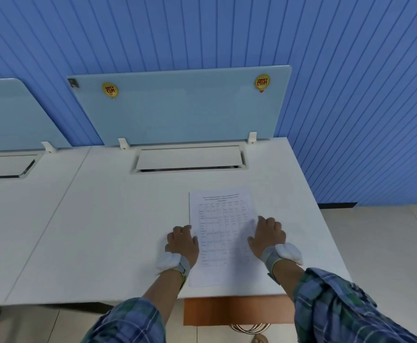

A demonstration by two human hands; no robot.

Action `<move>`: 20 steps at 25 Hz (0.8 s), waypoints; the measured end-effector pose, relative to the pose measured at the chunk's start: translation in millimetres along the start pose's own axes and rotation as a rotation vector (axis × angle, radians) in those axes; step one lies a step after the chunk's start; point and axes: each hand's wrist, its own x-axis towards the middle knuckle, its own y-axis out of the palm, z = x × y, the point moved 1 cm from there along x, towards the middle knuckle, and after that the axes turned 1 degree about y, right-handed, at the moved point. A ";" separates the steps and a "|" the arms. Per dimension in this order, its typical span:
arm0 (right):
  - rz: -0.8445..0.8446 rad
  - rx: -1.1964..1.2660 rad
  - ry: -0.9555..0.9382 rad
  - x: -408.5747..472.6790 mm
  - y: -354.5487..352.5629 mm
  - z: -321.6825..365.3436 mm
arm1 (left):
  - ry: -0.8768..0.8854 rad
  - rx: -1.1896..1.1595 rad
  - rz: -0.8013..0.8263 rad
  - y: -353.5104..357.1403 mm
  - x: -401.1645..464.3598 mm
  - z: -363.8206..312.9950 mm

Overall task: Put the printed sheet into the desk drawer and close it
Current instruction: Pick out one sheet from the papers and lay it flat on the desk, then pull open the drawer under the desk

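A printed sheet (pixel 221 233) with a table of text lies flat on the white desk (pixel 108 219), near its front right corner. My left hand (pixel 181 242) rests palm down at the sheet's left edge, fingertips touching the paper. My right hand (pixel 268 235) lies palm down on the sheet's right side, fingers spread. Neither hand grips the paper. Below the desk's front edge an orange-brown drawer front (pixel 232 310) shows, with my right forearm hiding its right part. Whether the drawer is pulled out I cannot tell.
A light blue partition panel (pixel 182 107) stands along the desk's back edge, with a cable flap (pixel 190 158) in front of it. A second desk (pixel 17 194) adjoins on the left. A blue slatted wall is behind, tiled floor (pixel 380 243) to the right.
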 end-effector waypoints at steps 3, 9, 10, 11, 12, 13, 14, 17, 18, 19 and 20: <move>0.021 0.003 -0.230 -25.6 5.0 11.0 | 0.270 -0.009 0.019 -1.4 -19.0 -21.6; 0.499 -0.037 -0.329 -86.7 44.3 1.3 | 0.513 0.227 0.374 42.5 -72.0 -40.2; 0.614 -0.086 -0.329 -95.9 52.0 -3.8 | 0.513 0.264 0.448 51.7 -82.5 -35.6; 0.713 -0.140 -0.327 -105.0 61.3 -10.7 | 0.514 0.293 0.516 62.4 -93.3 -29.5; 0.779 -0.184 -0.321 -114.4 73.7 -21.2 | 0.505 0.308 0.579 75.4 -107.1 -21.9; 0.792 -0.223 -0.320 -119.3 86.2 -31.6 | 0.480 0.314 0.634 89.1 -115.8 -13.4; 0.771 -0.256 -0.325 -120.9 99.3 -40.2 | 0.453 0.315 0.685 102.3 -119.5 -4.5; 0.752 -0.332 -0.382 -130.7 124.3 -60.4 | 0.382 0.302 0.779 130.8 -124.5 14.6; 0.753 -0.340 -0.406 -133.3 132.2 -66.1 | 0.366 0.285 0.769 140.8 -127.4 18.0; 0.741 -0.340 -0.425 -134.8 138.9 -72.6 | 0.348 0.269 0.748 152.0 -131.2 19.8; 0.721 -0.342 -0.444 -136.8 146.9 -78.3 | 0.334 0.253 0.734 165.5 -135.4 21.0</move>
